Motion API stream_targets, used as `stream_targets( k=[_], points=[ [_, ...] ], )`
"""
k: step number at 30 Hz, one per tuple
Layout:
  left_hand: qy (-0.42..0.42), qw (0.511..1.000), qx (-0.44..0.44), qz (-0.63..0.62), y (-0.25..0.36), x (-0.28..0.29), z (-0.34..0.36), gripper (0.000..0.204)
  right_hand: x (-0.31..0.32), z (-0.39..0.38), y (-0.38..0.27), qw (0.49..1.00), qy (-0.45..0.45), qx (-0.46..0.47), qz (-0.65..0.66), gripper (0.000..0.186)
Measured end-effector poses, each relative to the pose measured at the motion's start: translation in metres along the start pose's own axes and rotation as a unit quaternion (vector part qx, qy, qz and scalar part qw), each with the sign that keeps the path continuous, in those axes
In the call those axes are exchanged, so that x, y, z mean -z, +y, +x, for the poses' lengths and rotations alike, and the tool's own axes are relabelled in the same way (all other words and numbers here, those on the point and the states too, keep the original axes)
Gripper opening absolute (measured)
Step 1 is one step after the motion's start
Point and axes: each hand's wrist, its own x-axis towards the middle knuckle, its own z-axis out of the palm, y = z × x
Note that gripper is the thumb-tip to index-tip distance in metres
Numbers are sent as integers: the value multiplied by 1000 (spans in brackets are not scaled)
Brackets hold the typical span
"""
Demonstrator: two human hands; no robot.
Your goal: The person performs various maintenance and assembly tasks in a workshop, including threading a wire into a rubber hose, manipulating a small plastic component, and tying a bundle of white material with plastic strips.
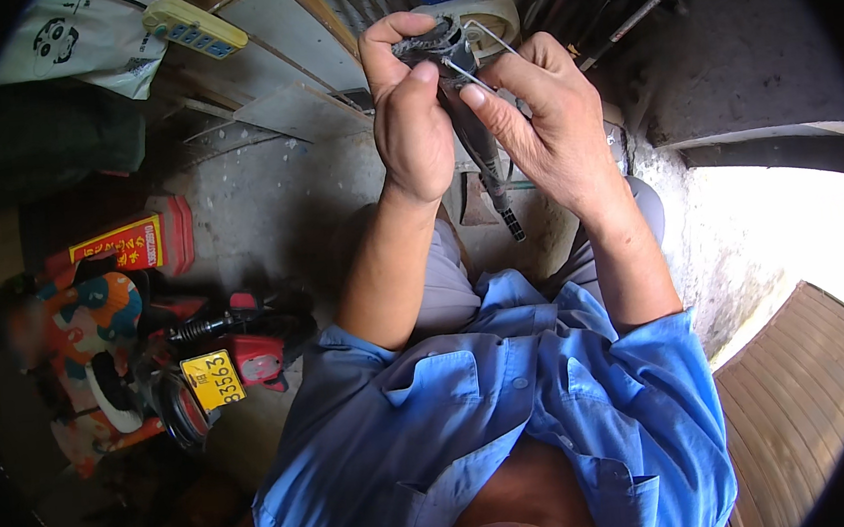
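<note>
Concrete floor (265, 192), grey, rough and stained, below and to the left of the fingers (392, 40). Directly on it, well to the lower left of them: red box with a yellow panel (139, 243), a red machine part with a yellow plate (225, 366). Just left of the fingers: flat grey boards (298, 109), overlapping. Far upper left: white printed bag (81, 42).

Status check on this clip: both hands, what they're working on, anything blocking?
Left hand clamped round a dark handheld tool. Right hand pinching a thin metal rod at the tool's head. Nothing between the hands; cluttered floor below.
</note>
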Motion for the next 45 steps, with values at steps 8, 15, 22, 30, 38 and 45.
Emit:
stream_targets(
  k=[8, 15, 22, 30, 38, 45],
  points=[
    [-48, 993, -33, 100, -7, 0, -2, 35, -10, -7, 7, 987, 128, 96, 22, 11],
    [-38, 996, -25, 73, -1, -1, -8, 33, 3, -12, -11, 993, 88, 80, 13, 13],
    [-46, 998, -37, 24, -1, -4, -4, 31, -6, -18, 9, 988, 107, -19, 106, 36],
    [-49, 992, -78, 81, 4, -3, -4, 31, -44, -32, 23, 975, 52, -72, 204, 59],
    [-71, 985, -61, 142, 18, 18, 10, 25, -38, -31, 22, 978, 30, -92, 184, 51],
    [-42, 980, -60, 186, 20, 12, 10, 21, -35, -30, 28, 978, 29, -95, 183, 52]
  ],
)
